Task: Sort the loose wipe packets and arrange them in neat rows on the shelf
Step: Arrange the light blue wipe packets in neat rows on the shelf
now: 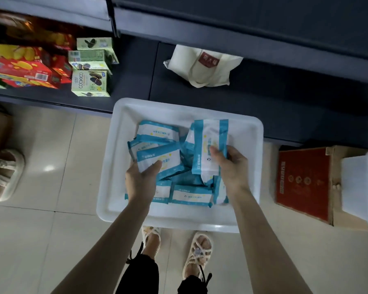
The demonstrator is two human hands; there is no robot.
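Note:
A white plastic bin [249,128] stands on the floor in front of the dark shelf [274,107]. Several blue-and-white wipe packets [189,195] lie jumbled inside it. My right hand [231,166] grips one packet [209,145], held upright above the pile with its long side pointing at the shelf. My left hand [141,177] has its fingers closed on another packet [157,159] at the left of the pile, tilted slightly. Both forearms reach down into the bin from below.
A cream tote bag [202,66] lies on the low shelf behind the bin. Green cookie boxes [89,81] and red snack boxes [21,71] fill the shelf's left part. A red carton [304,181] and another white bin [357,185] sit at right. Someone's sandalled foot [2,172] is at left.

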